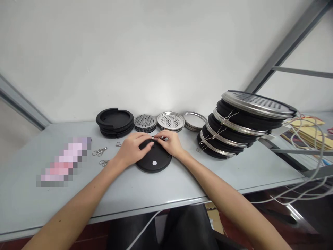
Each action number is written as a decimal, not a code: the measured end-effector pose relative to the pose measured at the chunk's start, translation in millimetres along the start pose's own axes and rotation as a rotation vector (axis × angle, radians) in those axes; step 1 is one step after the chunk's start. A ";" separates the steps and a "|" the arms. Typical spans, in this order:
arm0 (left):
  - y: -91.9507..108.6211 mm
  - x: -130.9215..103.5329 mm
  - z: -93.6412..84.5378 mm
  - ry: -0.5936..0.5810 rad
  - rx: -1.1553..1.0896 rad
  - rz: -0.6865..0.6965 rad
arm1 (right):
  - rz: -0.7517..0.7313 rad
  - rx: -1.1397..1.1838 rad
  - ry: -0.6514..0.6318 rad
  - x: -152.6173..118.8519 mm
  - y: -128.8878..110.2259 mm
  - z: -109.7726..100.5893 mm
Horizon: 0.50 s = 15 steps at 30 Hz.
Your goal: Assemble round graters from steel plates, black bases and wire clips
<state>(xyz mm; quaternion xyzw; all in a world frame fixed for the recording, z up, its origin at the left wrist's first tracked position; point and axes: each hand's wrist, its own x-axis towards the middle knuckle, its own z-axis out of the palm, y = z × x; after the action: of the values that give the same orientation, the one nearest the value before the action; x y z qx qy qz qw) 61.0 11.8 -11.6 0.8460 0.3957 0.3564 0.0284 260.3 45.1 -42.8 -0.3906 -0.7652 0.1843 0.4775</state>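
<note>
A black round disc (156, 158) with a white dot lies on the table in front of me. My left hand (135, 147) is at its upper left edge, thumb and fingers closed on a small metal piece (153, 138). From the other side, my right hand (170, 141) pinches at the same small piece, at the disc's far edge. The piece's exact shape is mostly hidden by the fingertips. Wire clips (100, 151) lie to the left of my left hand.
Behind the disc stand black rings (114, 119), grater plates (171, 121) and plain metal discs (195, 120). A tall leaning stack (234, 130) of black and metal discs with wire clips rises at right. A blurred object (65, 161) lies left; white cables (318, 166) hang right.
</note>
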 end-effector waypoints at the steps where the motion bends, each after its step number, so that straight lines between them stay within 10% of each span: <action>1: -4.8 0.9 1.4 0.024 0.012 -0.052 | 0.002 -0.010 -0.015 -0.3 0.0 -0.5; 15: -17.4 -2.3 11.7 -0.147 0.006 -0.115 | -0.011 -0.085 -0.082 -0.9 -6.4 -6.2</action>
<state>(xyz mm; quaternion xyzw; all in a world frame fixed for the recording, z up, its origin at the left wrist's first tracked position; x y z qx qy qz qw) 56.0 24.9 -27.4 0.8459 0.4415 0.2897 0.0752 263.2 39.8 -36.2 -0.3985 -0.7932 0.1650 0.4298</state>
